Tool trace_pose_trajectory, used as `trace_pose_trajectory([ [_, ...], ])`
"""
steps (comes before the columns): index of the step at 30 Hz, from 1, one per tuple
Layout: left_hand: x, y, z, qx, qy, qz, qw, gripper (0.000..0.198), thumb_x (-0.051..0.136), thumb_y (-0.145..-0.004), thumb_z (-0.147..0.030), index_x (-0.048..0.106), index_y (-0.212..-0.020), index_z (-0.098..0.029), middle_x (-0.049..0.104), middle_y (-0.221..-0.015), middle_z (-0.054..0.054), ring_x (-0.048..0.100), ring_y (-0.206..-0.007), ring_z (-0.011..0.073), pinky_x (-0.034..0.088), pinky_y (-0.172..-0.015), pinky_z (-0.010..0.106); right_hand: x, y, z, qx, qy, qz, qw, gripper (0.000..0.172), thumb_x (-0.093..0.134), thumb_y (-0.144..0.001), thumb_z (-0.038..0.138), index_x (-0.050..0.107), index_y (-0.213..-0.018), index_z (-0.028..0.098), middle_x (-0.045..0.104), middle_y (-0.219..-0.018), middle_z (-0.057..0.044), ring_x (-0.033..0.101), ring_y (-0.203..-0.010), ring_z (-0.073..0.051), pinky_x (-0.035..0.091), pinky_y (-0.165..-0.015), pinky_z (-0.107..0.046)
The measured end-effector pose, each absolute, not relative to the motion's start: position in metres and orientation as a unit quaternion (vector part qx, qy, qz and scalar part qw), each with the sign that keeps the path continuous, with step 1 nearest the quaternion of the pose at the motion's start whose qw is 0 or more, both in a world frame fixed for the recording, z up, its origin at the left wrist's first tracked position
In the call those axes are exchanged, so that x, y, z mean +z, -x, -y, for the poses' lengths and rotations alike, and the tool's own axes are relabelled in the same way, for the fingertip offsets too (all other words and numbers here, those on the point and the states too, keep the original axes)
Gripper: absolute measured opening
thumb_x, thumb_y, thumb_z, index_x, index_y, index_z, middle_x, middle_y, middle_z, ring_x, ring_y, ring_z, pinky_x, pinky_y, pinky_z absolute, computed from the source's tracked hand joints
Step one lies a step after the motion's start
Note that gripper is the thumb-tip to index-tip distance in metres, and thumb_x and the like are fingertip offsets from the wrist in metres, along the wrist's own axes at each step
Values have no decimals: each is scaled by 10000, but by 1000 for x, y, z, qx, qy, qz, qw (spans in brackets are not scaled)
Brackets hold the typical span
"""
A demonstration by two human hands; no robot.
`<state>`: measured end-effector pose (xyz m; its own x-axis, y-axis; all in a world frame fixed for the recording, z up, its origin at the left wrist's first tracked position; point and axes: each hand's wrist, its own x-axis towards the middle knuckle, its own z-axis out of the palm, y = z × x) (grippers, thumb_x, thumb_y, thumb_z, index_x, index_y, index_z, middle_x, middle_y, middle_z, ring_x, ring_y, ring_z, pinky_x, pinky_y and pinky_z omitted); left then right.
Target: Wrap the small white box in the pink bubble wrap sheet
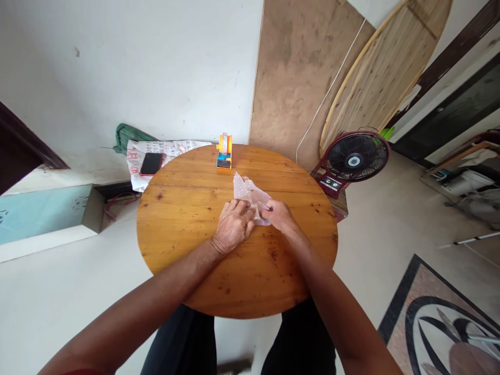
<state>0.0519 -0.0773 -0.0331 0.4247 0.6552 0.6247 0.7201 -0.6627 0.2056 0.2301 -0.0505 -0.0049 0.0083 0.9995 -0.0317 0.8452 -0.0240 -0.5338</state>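
A piece of clear bubble wrap (246, 191) lies on the round wooden table (187, 219), near its middle. My left hand (233, 225) rests on the wrap's near left corner with the fingers curled down onto it. My right hand (279, 214) pinches the wrap's near right edge between thumb and fingers. The far part of the wrap sticks out past both hands toward an orange and blue tape dispenser (224, 151) standing at the table's far edge.
A black phone (151, 163) lies on a printed white sack (172, 151) behind the table on the left. A red-framed floor fan (353, 160) stands to the right, with wooden boards (386, 67) leaning on the wall behind it. A patterned rug (441, 323) lies at lower right.
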Motion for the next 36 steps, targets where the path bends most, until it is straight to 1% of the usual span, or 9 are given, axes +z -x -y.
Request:
trace_pose_trajectory([
  [4, -33, -52, 78, -342, 842, 413, 54, 256, 525, -854, -190, 694, -1046, -175, 625, -1115, 113, 493, -1001, 275, 394, -827, 408, -17, -228, 55, 192, 699, 641, 253, 164, 614, -687, 334, 513, -638, 214, 477, -574, 62, 420, -559, -108, 288, -518, -222],
  [9, -32, -53, 78, -327, 844, 421, 52, 253, 521, -859, -187, 697, -1042, -189, 627, -1122, 108, 496, -1014, 272, 399, -837, 408, -27, -226, 56, 250, 624, 619, 406, 205, 620, -710, 400, 533, -701, 215, 474, -562, 69, 430, -531, -107, 337, -506, -217],
  [12, -31, -53, 79, -320, 846, 424, 53, 255, 520, -864, -191, 696, -1049, -202, 625, -1134, 104, 496, -1022, 271, 400, -838, 406, -27, -223, 57, 267, 580, 620, 456, 209, 617, -744, 392, 592, -836, 206, 533, -624, 55, 476, -570, -115, 384, -545, -225],
  [16, -30, -51, 79, -313, 848, 422, 62, 265, 519, -872, -206, 690, -1075, -193, 627, -1139, 108, 493, -1020, 278, 405, -817, 411, -23, -217, 61, 283, 551, 625, 475, 512, 600, -790, 331, 522, -1276, 191, 515, -615, 73, 462, -560, -118, 401, -569, -237],
  [19, -30, -51, 79, -314, 850, 419, 63, 284, 518, -875, -215, 683, -1103, -181, 626, -1135, 110, 487, -1004, 281, 418, -811, 417, -18, -212, 66, 260, 547, 645, 466, 646, 571, -810, 285, 409, -1425, 174, 523, -610, 74, 476, -575, -120, 418, -610, -245],
  [23, -30, -52, 78, -335, 846, 413, 34, 301, 515, -865, -188, 681, -1115, -174, 610, -1120, 111, 475, -985, 267, 444, -869, 404, -15, -210, 70, 244, 537, 669, 452, 631, 546, -820, 271, 421, -1431, 178, 651, -741, 23, 564, -663, -135, 458, -692, -262],
  [27, -31, -53, 77, -361, 841, 401, 15, 315, 514, -840, -146, 689, -1103, -146, 592, -1097, 123, 471, -969, 261, 461, -891, 396, -16, -214, 70, 267, 540, 662, 446, 573, 566, -819, 302, 502, -1367, 148, 691, -815, -21, 598, -715, -151, 477, -718, -283],
  [32, -33, -50, 76, -387, 836, 388, -4, 283, 506, -848, -147, 693, -1060, -122, 601, -1081, 128, 483, -971, 256, 472, -894, 394, -10, -219, 76, 422, 501, 592, 468, 612, 581, -824, 388, 488, -1361, 108, 668, -796, -20, 574, -623, -135, 491, -648, -295],
  [36, -31, -49, 77, -387, 837, 387, -10, 272, 509, -858, -163, 687, -1061, -129, 607, -1090, 129, 486, -967, 258, 477, -883, 402, -2, -223, 83, 493, 465, 556, 480, 542, 662, -770, 359, 572, -1254, 134, 696, -861, -30, 589, -648, -129, 509, -743, -333],
])
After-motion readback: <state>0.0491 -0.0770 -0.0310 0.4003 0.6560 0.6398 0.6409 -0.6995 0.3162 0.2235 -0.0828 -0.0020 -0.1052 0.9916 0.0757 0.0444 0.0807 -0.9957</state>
